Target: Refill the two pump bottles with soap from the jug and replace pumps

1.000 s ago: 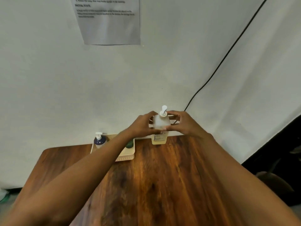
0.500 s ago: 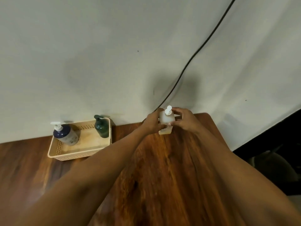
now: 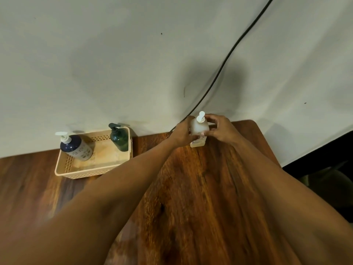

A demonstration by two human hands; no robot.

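Note:
A translucent white soap bottle (image 3: 198,129) with a white pump top stands on the wooden table (image 3: 200,188) near the back wall, a little yellowish liquid at its bottom. My left hand (image 3: 181,133) grips its left side and my right hand (image 3: 217,128) grips its right side near the pump. A dark blue pump bottle (image 3: 76,147) with a white pump and a dark green pump bottle (image 3: 119,138) stand in a beige perforated basket (image 3: 84,172) at the left.
A black cable (image 3: 225,62) runs down the white wall to the table behind the bottle. The table's right edge lies close to my right hand, with a dark gap beyond it.
The camera tilted down and shifted left, so the basket and both pump bottles came fully into sight. Both hands stay on the white bottle.

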